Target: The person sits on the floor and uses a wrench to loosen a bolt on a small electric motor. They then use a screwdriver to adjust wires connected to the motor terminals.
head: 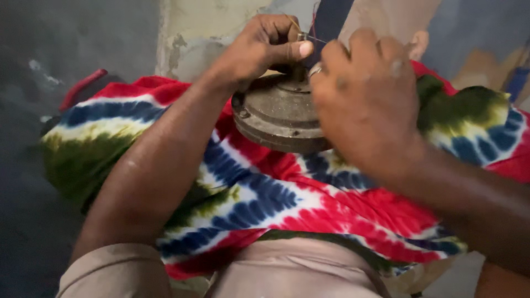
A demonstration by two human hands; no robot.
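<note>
A round, dull grey metal motor housing [276,116] rests on my lap, on a tie-dyed cloth [265,204] of red, blue, green and white. My left hand [259,47] grips the short shaft at the housing's top, thumb pressed across it. My right hand [364,96], with a ring on one finger, covers the housing's right side and pinches thin wires [309,30] that rise from the shaft. The shaft's tip is mostly hidden by both hands.
A red-handled tool [83,88] lies on the grey floor at the left, beside the cloth. A cracked, peeling wall [204,27] stands behind. A foot [420,41] shows at the top right, near blue and brown objects.
</note>
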